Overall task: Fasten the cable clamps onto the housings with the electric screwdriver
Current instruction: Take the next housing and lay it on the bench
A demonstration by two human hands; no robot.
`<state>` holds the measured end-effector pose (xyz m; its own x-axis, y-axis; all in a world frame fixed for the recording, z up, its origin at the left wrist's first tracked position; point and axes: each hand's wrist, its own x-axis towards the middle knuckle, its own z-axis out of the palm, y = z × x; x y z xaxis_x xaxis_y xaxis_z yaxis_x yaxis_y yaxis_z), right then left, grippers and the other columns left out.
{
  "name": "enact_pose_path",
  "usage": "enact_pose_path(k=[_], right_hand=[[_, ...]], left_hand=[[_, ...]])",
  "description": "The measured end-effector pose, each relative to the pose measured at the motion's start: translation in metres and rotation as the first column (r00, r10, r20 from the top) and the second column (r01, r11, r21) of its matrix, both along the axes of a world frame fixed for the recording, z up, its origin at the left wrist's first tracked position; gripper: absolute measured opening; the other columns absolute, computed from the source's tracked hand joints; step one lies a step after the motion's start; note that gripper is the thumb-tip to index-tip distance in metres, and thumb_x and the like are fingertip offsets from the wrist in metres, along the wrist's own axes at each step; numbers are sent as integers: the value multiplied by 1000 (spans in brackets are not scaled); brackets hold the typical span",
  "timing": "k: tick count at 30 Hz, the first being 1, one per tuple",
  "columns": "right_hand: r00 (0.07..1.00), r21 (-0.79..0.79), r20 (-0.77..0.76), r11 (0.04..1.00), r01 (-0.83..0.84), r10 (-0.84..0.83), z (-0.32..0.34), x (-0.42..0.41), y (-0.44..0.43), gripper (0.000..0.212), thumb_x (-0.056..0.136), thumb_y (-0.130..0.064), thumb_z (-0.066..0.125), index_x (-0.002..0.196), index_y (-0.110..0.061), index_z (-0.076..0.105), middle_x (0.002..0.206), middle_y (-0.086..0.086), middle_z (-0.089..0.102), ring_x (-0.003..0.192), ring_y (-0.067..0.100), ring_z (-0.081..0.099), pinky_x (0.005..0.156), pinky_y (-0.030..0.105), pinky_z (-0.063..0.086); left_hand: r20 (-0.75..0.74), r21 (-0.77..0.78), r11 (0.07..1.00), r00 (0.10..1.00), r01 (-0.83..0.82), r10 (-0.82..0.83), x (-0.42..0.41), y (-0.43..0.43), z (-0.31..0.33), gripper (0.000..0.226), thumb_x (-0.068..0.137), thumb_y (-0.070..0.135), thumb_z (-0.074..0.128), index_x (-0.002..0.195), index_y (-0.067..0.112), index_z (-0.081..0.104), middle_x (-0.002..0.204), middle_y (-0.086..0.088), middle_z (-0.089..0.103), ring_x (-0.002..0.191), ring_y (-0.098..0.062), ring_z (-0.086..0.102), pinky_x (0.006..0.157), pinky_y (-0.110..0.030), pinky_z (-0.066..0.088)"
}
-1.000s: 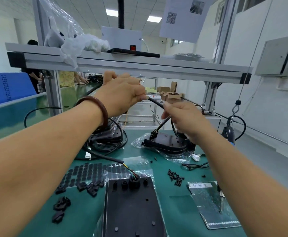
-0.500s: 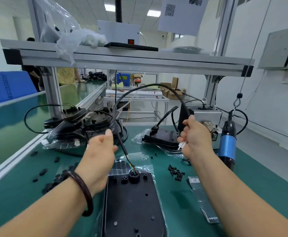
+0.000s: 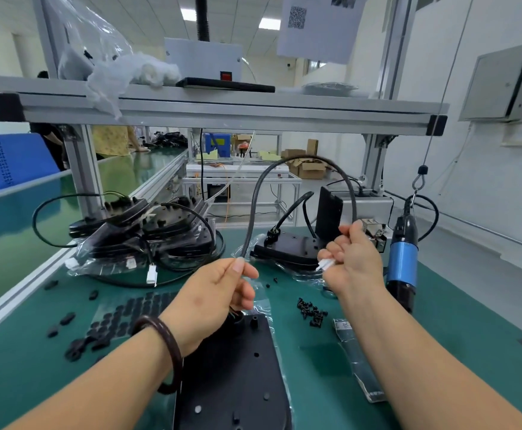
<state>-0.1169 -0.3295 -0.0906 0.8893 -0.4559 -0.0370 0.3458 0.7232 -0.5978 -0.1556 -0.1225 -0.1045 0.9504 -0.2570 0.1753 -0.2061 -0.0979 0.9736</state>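
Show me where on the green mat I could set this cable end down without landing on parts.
Bare mat for the cable lies between the near housing and the silvery bag, and more right of that bag, nearer than the screwdriver. Crowded: rubber pads on the left, screws ahead, stacked housings behind.

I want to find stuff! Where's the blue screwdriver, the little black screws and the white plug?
blue screwdriver (image 3: 403, 265), head view, its blue body.
black screws (image 3: 312, 311), head view, middle of the pile.
white plug (image 3: 324, 264), head view, tip poking from the right hand (image 3: 354, 262).
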Motion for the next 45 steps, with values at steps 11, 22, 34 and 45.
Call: enact_pose_path(k=[11,22,34,45], right_hand=[[954,-651,138,750,-115,266,5,-16,14,27,86,-43,57,77,-22,72,48,-7,35,43,10,27,44,21,29],[955,-686,275,718,116,109,25,-29,5,8,98,-17,52,97,-24,53,53,-13,41,46,3,39,43,16,34],[998,-797,-63,602,-39,-19,-3,-17,7,13,99,-18,48,99,-31,46,66,3,38,52,15,30,49,29,30],[873,-938,-217,154,-310,436,-33,-26,44,9,87,-8,67,82,-14,73,56,-14,57,51,0,44,52,10,35]], left_hand=[[860,476,398,322,-784,-396,27,-5,120,78,92,35,49,147,41,-7,159,10,1,146,-15,0,112,-47,-15],[759,518,409,183,-751,-625,65,23,141,52,91,62,20,73,26,52,66,16,45,63,-14,51,74,-30,33],[781,617,337,498,-711,-377,60,28,106,53,89,59,23,133,39,43,124,12,52,124,-14,42,108,-32,12],[513,816,494,769,-299,-381,1,64,10,23,90,45,54,111,42,65,101,21,64,96,4,56,88,-14,41]])
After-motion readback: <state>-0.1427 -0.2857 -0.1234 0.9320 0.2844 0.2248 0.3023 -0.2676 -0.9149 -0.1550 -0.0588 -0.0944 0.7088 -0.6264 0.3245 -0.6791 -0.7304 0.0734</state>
